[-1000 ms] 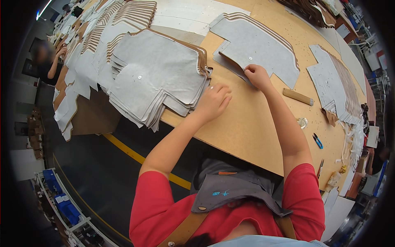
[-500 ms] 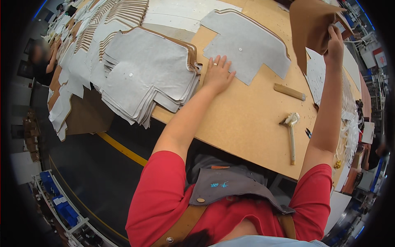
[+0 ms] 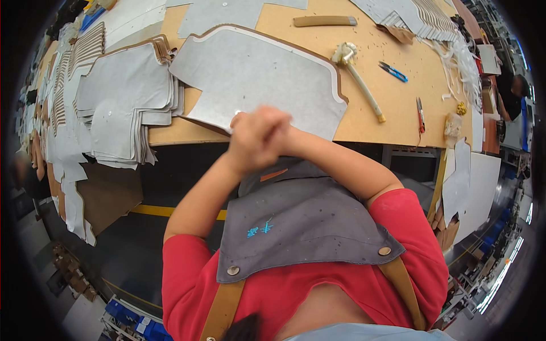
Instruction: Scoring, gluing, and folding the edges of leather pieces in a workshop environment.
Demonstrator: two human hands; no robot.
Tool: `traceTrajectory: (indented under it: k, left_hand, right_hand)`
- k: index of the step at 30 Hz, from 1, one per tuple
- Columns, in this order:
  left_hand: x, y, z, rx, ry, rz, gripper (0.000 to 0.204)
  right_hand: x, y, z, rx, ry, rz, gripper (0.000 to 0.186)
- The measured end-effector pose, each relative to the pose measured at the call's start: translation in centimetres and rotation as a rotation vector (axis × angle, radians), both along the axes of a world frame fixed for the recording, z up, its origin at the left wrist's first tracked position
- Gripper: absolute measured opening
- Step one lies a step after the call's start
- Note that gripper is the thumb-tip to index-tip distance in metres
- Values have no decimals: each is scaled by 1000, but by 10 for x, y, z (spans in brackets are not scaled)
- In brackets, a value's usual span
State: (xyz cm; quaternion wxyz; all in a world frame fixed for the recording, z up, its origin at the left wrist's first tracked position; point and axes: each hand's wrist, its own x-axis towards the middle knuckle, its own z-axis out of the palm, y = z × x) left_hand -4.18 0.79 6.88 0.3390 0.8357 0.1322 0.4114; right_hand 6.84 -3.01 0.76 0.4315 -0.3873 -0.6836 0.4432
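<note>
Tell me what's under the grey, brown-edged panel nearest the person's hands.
Tan tabletop shows around the panel, which appears to rest on it. A brown layer shows along its far edge, perhaps its own underside. Anything beneath its middle is covered and cannot be seen.

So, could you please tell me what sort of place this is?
Probably a workshop for sheet goods, perhaps leather or fabric: a stack of grey cut pieces and a brown-edged panel lie on the tan worktable, with blue-handled snips to the right.
</note>
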Motion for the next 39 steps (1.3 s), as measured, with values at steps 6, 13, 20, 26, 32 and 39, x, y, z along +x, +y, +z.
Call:
traceTrajectory:
  k: [6, 13, 20, 26, 32, 39]
  left_hand:
    - [39, 36, -25, -41, 315, 73, 16]
    - [89, 32, -76, 254, 589, 83, 24]
    - [80, 12, -72, 263, 688, 44, 27]
    - [90, 16, -67, 186, 820, 26, 30]
    - [140, 48, -60, 517, 552, -228, 41]
    - [176, 66, -39, 345, 1130, -585, 31]
  right_hand:
    - [91, -52, 33, -252, -283, -388, 24]
    - [186, -86, -8, -81, -877, -1054, 30]
    - [214, -92, -7, -41, -930, -1080, 27]
    - [148, -103, -1, -474, -420, -856, 31]
    - [108, -104, -10, -274, -671, -979, 31]
    - [122, -104, -10, -262, -819, -1010, 32]
